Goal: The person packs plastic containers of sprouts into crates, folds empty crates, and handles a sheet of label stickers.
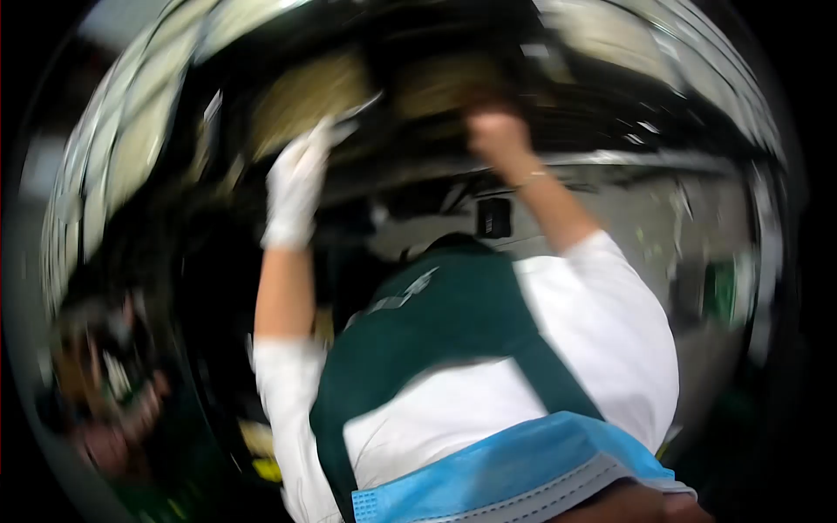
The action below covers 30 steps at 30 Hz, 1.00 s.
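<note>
My left hand [295, 187] wears a white glove and reaches up to a dark surface. Its fingers are closed on a thin, pale, shiny tool [359, 109] that points up and to the right; blur hides its exact kind. A yellowish patch [305, 91] on the dark surface lies just beyond this hand. My right hand [499, 138], bare, is curled closed beside a second brownish-yellow patch [445, 83]. What its fingers hold, if anything, is blurred and cannot be made out.
A pale metal edge [610, 159] runs across to the right. Below it, a small black box [493, 218] sits on the grey floor [610, 227]. A green and white object [728, 288] stands at the right. Another person's hand [144, 405] shows at lower left.
</note>
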Each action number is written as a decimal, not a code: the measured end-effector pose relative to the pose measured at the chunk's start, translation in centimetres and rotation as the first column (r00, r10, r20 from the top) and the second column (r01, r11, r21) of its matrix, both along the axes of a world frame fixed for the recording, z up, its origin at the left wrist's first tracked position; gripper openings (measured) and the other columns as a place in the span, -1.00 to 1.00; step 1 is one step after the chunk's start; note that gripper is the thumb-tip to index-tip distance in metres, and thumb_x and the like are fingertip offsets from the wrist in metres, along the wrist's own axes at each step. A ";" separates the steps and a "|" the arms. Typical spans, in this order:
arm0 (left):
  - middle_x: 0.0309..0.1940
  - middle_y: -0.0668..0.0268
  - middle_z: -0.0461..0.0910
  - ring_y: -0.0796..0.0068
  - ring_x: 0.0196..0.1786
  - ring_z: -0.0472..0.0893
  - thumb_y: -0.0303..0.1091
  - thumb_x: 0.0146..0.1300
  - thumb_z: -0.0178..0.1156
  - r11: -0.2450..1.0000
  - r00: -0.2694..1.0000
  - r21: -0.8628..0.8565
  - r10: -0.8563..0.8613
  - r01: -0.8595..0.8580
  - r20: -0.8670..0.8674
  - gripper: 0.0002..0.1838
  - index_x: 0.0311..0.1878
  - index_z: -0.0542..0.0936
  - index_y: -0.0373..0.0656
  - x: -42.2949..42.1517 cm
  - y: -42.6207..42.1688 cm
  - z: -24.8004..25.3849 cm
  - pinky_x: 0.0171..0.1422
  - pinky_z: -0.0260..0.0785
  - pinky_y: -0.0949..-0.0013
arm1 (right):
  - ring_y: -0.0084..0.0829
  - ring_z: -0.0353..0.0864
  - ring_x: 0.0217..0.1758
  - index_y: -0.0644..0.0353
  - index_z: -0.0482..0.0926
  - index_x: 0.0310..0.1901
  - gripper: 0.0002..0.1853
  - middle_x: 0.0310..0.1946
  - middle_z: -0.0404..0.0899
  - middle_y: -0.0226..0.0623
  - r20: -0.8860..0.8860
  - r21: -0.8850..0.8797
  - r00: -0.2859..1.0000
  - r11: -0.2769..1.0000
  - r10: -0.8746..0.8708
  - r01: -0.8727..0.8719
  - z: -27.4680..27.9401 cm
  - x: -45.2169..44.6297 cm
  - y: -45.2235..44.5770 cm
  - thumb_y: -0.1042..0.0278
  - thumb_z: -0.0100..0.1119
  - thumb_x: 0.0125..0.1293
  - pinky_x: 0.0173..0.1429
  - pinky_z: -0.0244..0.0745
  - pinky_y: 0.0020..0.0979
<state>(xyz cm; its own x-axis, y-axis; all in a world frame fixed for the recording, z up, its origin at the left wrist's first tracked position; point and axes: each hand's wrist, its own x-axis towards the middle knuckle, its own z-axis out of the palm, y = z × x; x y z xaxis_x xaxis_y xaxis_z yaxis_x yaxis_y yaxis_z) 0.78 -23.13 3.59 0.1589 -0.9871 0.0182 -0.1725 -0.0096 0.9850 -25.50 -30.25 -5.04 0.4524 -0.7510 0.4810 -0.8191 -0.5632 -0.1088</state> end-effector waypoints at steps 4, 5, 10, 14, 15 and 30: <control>0.08 0.16 0.36 0.37 0.11 0.37 -0.51 0.19 -0.05 0.959 0.934 0.022 -0.281 0.283 0.219 -0.65 0.06 0.36 -0.33 4.1 7.4 2.1 0.18 0.17 0.40 | -0.23 0.43 -0.21 0.14 0.46 -0.30 -0.67 -0.34 0.47 -0.30 0.417 -0.252 0.867 0.951 0.273 -0.179 4.6 2.8 1.7 0.43 0.18 -0.24 -0.12 0.35 -0.34; 0.10 0.15 0.33 0.35 0.12 0.36 -0.54 0.17 -0.05 0.964 0.952 0.117 -0.255 0.238 0.166 -0.61 0.10 0.32 -0.32 5.7 10.7 2.6 0.18 0.18 0.40 | -0.25 0.43 -0.20 0.14 0.45 -0.28 -0.68 -0.31 0.47 -0.31 0.429 -0.239 0.817 0.921 0.385 -0.309 5.5 4.4 2.8 0.42 0.19 -0.20 -0.12 0.35 -0.32; 0.13 0.12 0.28 0.39 0.13 0.34 -0.42 0.23 -0.04 0.863 0.853 0.184 0.391 -0.470 0.345 -0.57 0.17 0.25 -0.28 11.4 28.8 0.2 0.17 0.19 0.41 | -0.30 0.43 -0.17 0.13 0.46 -0.26 -0.73 -0.25 0.47 -0.32 0.382 0.048 0.467 0.487 0.798 -0.872 4.5 17.3 8.0 0.35 0.18 -0.06 -0.12 0.36 -0.35; 0.05 0.02 0.36 0.27 0.09 0.38 -0.35 0.17 0.06 0.456 0.518 0.256 0.677 -0.853 0.523 -0.53 0.15 0.27 -0.28 8.4 36.7 -4.9 0.16 0.19 0.36 | -0.18 0.42 -0.12 0.18 0.43 -0.10 -0.57 -0.21 0.45 -0.16 0.295 0.490 0.384 0.206 0.875 -0.847 3.9 28.4 9.5 0.31 0.19 -0.09 -0.03 0.37 -0.29; -0.01 0.02 0.42 0.23 0.03 0.44 -0.30 0.14 0.10 0.452 0.423 0.149 0.600 -0.879 0.679 -0.52 0.12 0.31 -0.25 7.4 37.7 -5.7 0.11 0.24 0.33 | -0.17 0.41 -0.08 0.20 0.42 -0.08 -0.56 -0.18 0.44 -0.14 0.298 0.466 0.370 0.204 0.880 -0.861 2.0 31.8 9.9 0.31 0.19 -0.07 -0.01 0.37 -0.30; -0.22 0.33 0.54 0.60 -0.17 0.50 -0.43 0.11 0.12 0.017 0.101 0.202 0.906 -0.979 0.412 -0.68 -0.02 0.46 -0.24 6.1 46.0 -9.0 -0.07 0.34 0.57 | 0.16 -0.03 0.24 -0.25 -0.15 0.29 0.07 0.30 -0.32 0.00 -0.279 0.529 0.648 0.677 0.708 -0.512 -11.8 48.1 21.4 -0.28 0.26 -0.25 0.04 0.25 0.09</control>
